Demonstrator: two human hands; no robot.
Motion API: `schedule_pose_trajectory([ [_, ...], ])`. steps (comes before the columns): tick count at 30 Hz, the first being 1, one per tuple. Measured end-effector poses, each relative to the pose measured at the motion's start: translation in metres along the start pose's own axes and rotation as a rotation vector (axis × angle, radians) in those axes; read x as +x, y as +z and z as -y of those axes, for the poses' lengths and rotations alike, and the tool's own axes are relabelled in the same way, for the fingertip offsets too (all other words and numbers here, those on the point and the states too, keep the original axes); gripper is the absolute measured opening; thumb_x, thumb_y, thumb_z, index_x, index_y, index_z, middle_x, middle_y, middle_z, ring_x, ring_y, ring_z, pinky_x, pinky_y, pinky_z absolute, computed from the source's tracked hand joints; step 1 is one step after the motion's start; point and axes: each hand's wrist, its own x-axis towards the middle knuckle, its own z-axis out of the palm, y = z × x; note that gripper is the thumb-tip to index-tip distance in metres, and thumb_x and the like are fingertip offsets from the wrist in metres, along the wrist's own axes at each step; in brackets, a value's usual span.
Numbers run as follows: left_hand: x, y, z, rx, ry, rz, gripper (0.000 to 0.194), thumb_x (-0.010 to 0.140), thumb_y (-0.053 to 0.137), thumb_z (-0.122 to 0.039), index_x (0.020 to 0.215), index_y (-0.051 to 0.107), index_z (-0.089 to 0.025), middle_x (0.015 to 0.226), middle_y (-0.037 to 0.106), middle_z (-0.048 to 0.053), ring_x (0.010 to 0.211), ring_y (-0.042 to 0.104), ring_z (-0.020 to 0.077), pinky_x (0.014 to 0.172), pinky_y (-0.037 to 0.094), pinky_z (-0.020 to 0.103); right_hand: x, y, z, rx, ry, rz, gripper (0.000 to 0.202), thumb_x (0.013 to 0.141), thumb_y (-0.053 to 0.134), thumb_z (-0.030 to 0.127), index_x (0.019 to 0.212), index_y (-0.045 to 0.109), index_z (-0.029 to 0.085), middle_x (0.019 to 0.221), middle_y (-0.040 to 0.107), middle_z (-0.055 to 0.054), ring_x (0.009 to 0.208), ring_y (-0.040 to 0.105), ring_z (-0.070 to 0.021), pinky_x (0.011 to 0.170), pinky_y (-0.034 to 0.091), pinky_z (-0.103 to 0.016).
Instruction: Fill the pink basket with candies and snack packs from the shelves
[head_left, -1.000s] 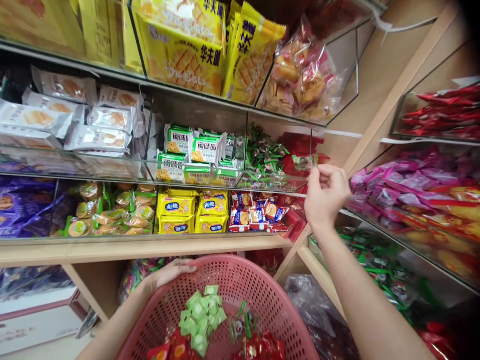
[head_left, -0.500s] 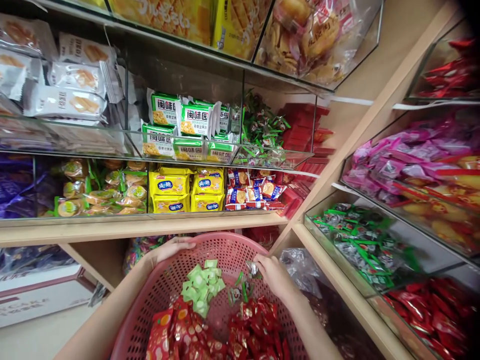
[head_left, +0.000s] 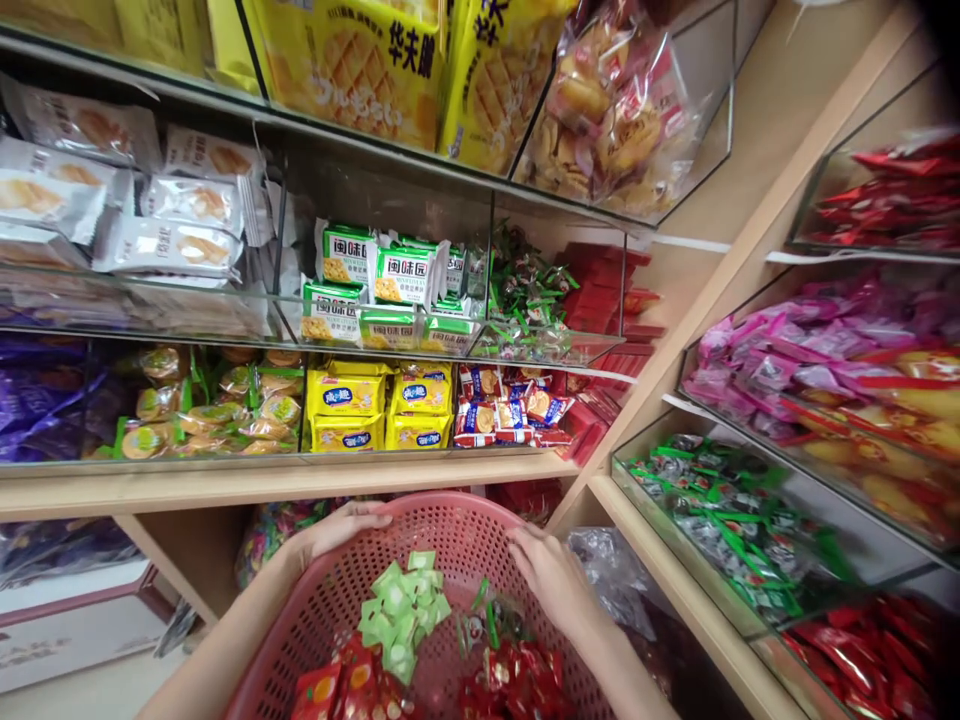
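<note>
The pink basket (head_left: 457,520) sits low in the middle of the view, in front of the wooden shelf (head_left: 285,482), its round mouth facing up and its far rim toward the shelves; being round, it shows no long axis. The left hand (head_left: 337,528) lies on the far left of the rim, fingers curled over the edge and gripping it. The right hand (head_left: 546,572) rests on the far right of the rim, palm down, fingers spread loosely along the edge; whether it grips the rim or only touches it, I cannot tell. The basket lies between the two hands, with both forearms running along its sides. Inside it, a heap of light green sweets (head_left: 401,620) lies near the middle, closer to the left hand. A few green-twist candies (head_left: 484,630) lie just below the right hand, close to its palm. Red packets (head_left: 517,685) fill the near part of the basket. Behind the basket, glass bins hold yellow packs (head_left: 346,410) and green-and-white packs (head_left: 397,285). To the right, a slanted bin holds green-wrapped candies (head_left: 727,510).
</note>
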Motion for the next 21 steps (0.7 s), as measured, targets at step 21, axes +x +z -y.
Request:
schedule_pose_trajectory([
  [21, -0.001, -0.004, 0.002, -0.003, 0.024, 0.004, 0.037, 0.064, 0.069, -0.039, 0.095, 0.068, -0.019, 0.098, 0.07, 0.004, 0.094, 0.061, 0.0229, 0.092, 0.039, 0.034, 0.201, -0.213, -0.003, 0.139, 0.414, -0.434, 0.052, 0.048, 0.072, 0.05, 0.085, 0.057, 0.016, 0.086, 0.061, -0.012, 0.077, 0.059, -0.0218, 0.064, 0.048, -0.036],
])
